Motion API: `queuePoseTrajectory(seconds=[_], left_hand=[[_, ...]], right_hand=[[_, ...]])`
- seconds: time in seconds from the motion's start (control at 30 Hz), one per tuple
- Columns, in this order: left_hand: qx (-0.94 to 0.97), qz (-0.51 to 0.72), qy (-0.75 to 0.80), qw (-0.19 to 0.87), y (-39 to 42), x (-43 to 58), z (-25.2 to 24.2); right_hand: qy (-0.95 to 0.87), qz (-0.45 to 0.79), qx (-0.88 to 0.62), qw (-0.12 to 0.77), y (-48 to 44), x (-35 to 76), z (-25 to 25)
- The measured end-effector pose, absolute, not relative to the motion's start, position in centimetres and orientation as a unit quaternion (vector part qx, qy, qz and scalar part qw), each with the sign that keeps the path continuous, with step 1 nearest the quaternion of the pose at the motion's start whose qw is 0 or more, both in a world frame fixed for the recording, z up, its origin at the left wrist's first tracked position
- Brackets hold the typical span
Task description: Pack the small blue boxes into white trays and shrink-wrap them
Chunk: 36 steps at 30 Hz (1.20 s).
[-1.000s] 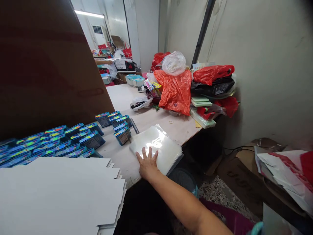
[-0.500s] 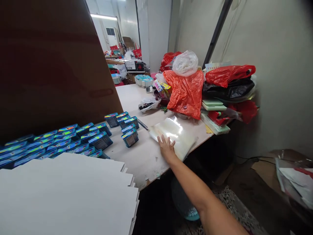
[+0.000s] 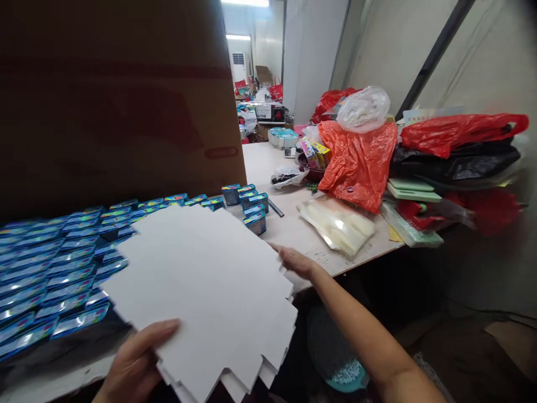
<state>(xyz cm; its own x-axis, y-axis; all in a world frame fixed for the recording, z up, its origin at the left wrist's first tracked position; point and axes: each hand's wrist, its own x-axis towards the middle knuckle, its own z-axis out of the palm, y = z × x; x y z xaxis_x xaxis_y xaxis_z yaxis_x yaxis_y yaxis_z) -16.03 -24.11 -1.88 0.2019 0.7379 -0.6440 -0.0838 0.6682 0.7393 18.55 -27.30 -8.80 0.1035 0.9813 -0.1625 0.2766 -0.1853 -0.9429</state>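
A stack of flat white die-cut cardboard sheets (image 3: 205, 285) lies across the near edge of the table (image 3: 302, 235). My left hand (image 3: 134, 361) grips the stack at its near corner, thumb on top. My right hand (image 3: 293, 260) touches the stack's far right edge, fingers mostly behind the sheets. A pile of clear plastic bags (image 3: 338, 224) lies on the table beyond my right hand, apart from it. Several small blue boxes (image 3: 62, 263) lie in rows to the left, some partly under the sheets.
A large brown cardboard panel (image 3: 113, 95) stands at the back left. Red and black plastic bags (image 3: 361, 157) and flat green packs (image 3: 413, 193) crowd the table's right end by the wall. A teal bin (image 3: 335, 358) sits on the floor under my right arm.
My right hand left the clear bags, now pushed farther away, and came back to the white sheets. My left hand came into view holding the stack, which shifted right over the table edge.
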Motion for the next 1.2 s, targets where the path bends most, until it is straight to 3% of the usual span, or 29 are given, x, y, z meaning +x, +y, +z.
queuePoseTrajectory(seconds=[0.07,0.17,0.37,0.53,0.73,1.0,1.1,1.2], left_hand=[[0.310,0.255,0.539,0.740,-24.1,-14.6,-1.7],[0.332,0.174,0.489,0.788,-25.0,-12.6,-2.5],[0.350,0.075,0.383,0.851,-26.2,-6.6,-5.7],[0.370,0.080,0.288,0.880,-23.9,3.9,-4.8],[0.344,0.233,0.267,0.869,-20.7,15.2,-4.4],[0.394,0.247,0.155,0.872,-17.9,25.3,-1.7],[0.397,0.186,0.323,0.839,-17.9,26.6,-4.8],[0.394,0.153,0.390,0.818,-18.0,25.3,-8.7]], right_hand=[[-0.422,0.592,-0.492,0.479,-29.8,15.9,-9.0],[-0.310,0.647,-0.382,0.582,-34.3,14.3,-10.5],[-0.193,0.583,-0.425,0.665,-41.4,17.9,-13.6],[-0.182,0.462,-0.485,0.720,-41.9,26.5,-10.4],[-0.236,0.396,-0.539,0.706,-38.0,35.7,-5.8],[-0.242,0.255,-0.558,0.751,-37.2,45.0,-0.1],[-0.231,0.268,-0.644,0.678,-35.2,46.1,-1.1],[-0.185,0.262,-0.764,0.560,-32.6,45.2,-5.4]])
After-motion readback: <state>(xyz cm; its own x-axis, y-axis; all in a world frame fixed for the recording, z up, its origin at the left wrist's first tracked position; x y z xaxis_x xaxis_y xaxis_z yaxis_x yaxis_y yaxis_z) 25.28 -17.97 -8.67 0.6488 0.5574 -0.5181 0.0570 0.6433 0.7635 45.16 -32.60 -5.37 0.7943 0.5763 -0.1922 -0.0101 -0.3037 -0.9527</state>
